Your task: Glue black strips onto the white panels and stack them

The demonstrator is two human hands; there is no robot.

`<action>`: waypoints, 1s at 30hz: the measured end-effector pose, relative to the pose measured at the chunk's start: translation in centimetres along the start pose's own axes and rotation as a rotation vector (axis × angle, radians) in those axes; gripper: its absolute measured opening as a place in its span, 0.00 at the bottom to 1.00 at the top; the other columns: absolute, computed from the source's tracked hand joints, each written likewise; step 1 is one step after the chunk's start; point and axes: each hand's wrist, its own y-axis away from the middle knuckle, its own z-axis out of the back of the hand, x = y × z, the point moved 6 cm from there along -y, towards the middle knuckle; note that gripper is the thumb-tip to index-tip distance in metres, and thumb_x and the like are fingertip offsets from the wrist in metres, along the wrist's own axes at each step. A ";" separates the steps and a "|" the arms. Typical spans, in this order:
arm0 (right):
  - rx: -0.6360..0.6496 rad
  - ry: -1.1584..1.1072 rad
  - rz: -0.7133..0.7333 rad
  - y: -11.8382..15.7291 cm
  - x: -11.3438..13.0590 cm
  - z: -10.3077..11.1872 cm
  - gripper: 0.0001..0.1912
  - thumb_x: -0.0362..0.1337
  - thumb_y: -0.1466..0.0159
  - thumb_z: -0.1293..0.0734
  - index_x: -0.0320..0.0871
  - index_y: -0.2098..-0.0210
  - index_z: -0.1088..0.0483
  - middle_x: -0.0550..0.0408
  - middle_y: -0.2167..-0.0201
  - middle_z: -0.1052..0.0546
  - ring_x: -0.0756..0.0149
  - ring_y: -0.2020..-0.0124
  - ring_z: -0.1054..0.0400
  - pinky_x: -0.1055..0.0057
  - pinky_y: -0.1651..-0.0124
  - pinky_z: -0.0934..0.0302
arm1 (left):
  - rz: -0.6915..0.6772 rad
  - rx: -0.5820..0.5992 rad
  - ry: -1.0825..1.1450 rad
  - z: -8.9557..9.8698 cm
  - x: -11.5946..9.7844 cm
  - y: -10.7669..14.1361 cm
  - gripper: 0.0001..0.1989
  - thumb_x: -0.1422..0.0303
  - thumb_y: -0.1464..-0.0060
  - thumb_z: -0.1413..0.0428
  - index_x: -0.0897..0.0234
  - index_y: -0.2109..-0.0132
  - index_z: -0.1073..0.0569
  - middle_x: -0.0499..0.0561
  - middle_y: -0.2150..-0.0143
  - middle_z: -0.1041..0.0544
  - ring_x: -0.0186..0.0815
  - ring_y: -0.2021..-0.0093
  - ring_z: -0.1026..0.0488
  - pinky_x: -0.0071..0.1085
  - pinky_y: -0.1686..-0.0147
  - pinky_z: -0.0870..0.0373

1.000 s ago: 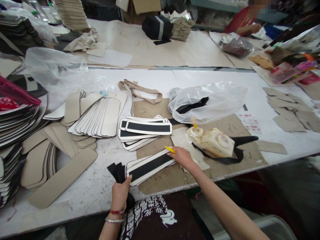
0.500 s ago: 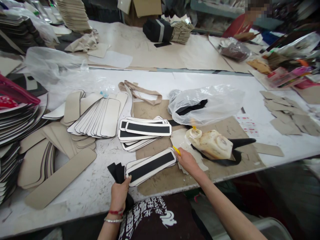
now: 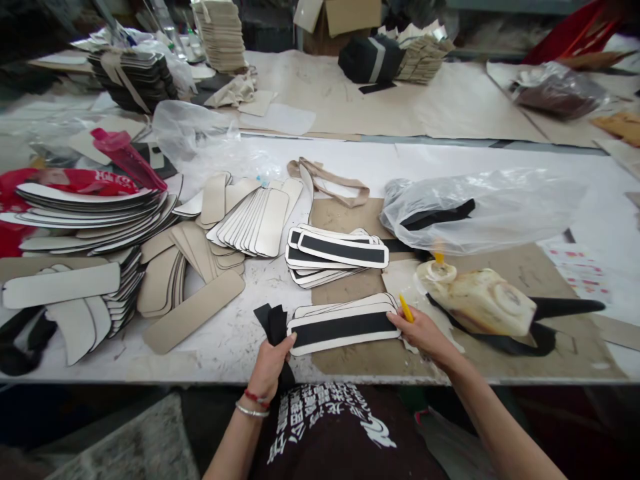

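A white, dark-edged panel with a black strip (image 3: 345, 328) along its middle lies on similar panels at the table's front edge. My left hand (image 3: 273, 363) is closed on a bunch of black fabric strips (image 3: 277, 323), its thumb on the panel's left end. At the right end, my right hand (image 3: 423, 331) presses its fingertips on the panel and holds a thin yellow stick (image 3: 406, 308) pointing up. Just behind lies a pile of finished-looking strip panels (image 3: 345, 249). To the right is a stained, off-white plastic bottle (image 3: 490, 300) on its side, another yellow stick (image 3: 439, 252) in its opening.
Fanned white panels (image 3: 270, 223), beige panels (image 3: 197, 313) and curved stacked pieces (image 3: 90, 220) fill the left side. A clear plastic bag (image 3: 490, 207) with black strip inside lies behind the bottle. Brown cardboard (image 3: 350, 363) lies beneath the work. A person's red garment (image 3: 570, 33) shows far right.
The view has swung left. The panel between my hands lies more level. My right hand's fingertips have come onto its right end, and the yellow stick points more upright.
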 end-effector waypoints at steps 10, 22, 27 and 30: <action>0.218 -0.753 -0.200 1.6 -1.2 -2.6 0.18 0.46 0.51 0.32 0.42 0.76 0.44 0.68 0.84 0.47 0.83 0.86 0.58 0.83 0.85 0.61 | 0.150 0.159 0.380 -0.9 -1.6 1.0 0.12 0.67 0.62 0.39 0.68 0.69 0.31 0.44 0.79 0.33 0.24 0.81 0.40 0.23 0.82 0.43; -0.167 -0.647 -0.015 -7.0 5.4 1.2 0.21 0.53 0.52 0.34 0.43 0.77 0.44 0.68 0.89 0.45 0.80 0.89 0.54 0.80 0.86 0.60 | -0.296 0.046 0.006 -3.9 -15.5 -6.2 0.18 0.56 0.63 0.42 0.69 0.75 0.31 0.45 0.83 0.33 0.26 0.83 0.41 0.26 0.81 0.44; -0.453 -0.068 0.043 -7.8 6.0 3.7 0.21 0.55 0.45 0.43 0.42 0.74 0.36 0.59 0.82 0.32 0.73 0.84 0.42 0.74 0.78 0.47 | -0.312 -0.236 -0.275 -2.1 -15.8 -9.8 0.23 0.52 0.64 0.44 0.72 0.74 0.28 0.51 0.82 0.30 0.29 0.82 0.38 0.26 0.82 0.44; -0.471 0.054 0.068 -5.9 5.5 4.1 0.23 0.54 0.43 0.46 0.42 0.71 0.35 0.55 0.79 0.30 0.70 0.80 0.40 0.72 0.73 0.44 | -0.236 -0.202 -0.292 -0.9 -12.5 -9.0 0.24 0.53 0.65 0.43 0.73 0.71 0.28 0.51 0.81 0.30 0.29 0.81 0.38 0.26 0.80 0.42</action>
